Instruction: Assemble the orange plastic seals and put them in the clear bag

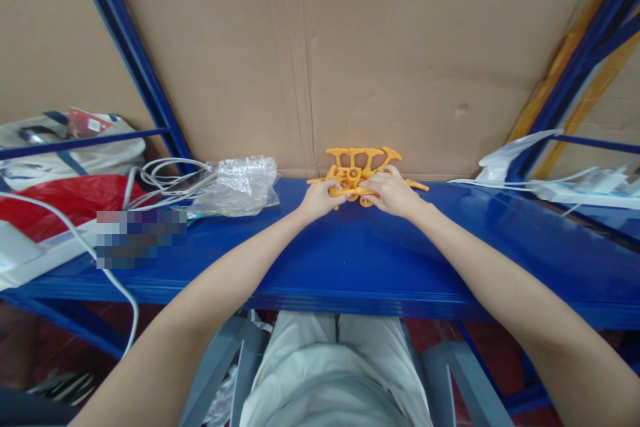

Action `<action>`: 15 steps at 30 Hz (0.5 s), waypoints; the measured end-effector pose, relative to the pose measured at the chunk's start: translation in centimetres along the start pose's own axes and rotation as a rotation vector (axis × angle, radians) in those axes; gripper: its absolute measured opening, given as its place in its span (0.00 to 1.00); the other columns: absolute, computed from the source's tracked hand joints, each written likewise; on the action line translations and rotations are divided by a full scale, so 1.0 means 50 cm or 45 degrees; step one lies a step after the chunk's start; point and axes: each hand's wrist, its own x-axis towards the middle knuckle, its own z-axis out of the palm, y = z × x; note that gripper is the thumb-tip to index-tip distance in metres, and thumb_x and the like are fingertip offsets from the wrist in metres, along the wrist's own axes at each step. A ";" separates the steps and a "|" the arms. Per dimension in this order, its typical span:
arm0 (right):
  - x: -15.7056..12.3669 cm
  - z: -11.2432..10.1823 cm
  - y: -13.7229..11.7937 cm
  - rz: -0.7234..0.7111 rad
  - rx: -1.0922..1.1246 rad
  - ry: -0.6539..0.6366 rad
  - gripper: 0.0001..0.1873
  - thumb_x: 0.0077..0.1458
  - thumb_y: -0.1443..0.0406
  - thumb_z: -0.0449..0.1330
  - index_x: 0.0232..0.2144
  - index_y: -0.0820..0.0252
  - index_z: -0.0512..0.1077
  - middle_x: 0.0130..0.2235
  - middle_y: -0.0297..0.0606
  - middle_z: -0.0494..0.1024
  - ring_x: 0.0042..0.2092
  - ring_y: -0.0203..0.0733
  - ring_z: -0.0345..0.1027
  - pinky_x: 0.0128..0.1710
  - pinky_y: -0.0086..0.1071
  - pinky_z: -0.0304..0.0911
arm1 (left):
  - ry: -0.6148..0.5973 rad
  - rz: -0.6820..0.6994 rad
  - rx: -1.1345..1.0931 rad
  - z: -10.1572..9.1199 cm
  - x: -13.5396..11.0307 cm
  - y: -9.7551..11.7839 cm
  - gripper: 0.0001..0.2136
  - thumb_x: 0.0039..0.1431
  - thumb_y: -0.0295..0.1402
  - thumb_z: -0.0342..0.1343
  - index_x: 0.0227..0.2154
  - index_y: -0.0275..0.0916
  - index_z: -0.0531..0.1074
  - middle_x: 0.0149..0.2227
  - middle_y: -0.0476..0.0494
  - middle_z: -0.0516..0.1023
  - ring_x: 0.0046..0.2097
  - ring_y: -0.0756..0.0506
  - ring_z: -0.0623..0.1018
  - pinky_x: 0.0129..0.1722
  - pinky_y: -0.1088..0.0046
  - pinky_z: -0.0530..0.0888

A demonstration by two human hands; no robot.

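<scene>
An orange plastic frame with round holes and curved prongs [361, 159] lies on the blue shelf [350, 260], close to the cardboard back wall. My left hand [320, 199] grips its left side with curled fingers. My right hand [391, 192] grips its right side, fingers pressed on the orange part. Thin orange arms stick out to both sides beyond my hands. The lower middle of the frame is hidden under my fingers.
A crumpled clear plastic bag [243, 183] and coiled white cables [167, 177] lie to the left. Farther left are a red bag [65, 200] and white bags. White packaging and cables [575, 183] sit at the right. Brown cardboard [400, 60] closes the back.
</scene>
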 end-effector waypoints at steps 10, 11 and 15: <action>-0.005 -0.005 -0.001 0.020 0.141 0.011 0.09 0.61 0.66 0.55 0.35 0.57 0.76 0.35 0.42 0.80 0.41 0.48 0.70 0.57 0.48 0.48 | 0.128 0.164 0.142 0.007 -0.006 0.001 0.10 0.53 0.39 0.65 0.28 0.38 0.75 0.30 0.47 0.81 0.31 0.47 0.77 0.32 0.74 0.69; -0.005 -0.005 -0.001 0.026 0.154 0.007 0.09 0.61 0.66 0.55 0.35 0.57 0.76 0.35 0.41 0.80 0.41 0.48 0.70 0.57 0.48 0.47 | 0.131 0.174 0.157 0.007 -0.006 0.001 0.09 0.53 0.39 0.65 0.29 0.38 0.75 0.30 0.47 0.82 0.32 0.47 0.77 0.33 0.73 0.69; -0.006 -0.006 -0.001 0.039 0.207 -0.010 0.08 0.61 0.66 0.56 0.34 0.56 0.76 0.35 0.39 0.79 0.42 0.47 0.70 0.58 0.48 0.47 | 0.142 0.216 0.216 0.011 -0.007 -0.003 0.08 0.54 0.38 0.65 0.30 0.39 0.76 0.32 0.46 0.82 0.35 0.45 0.78 0.34 0.73 0.70</action>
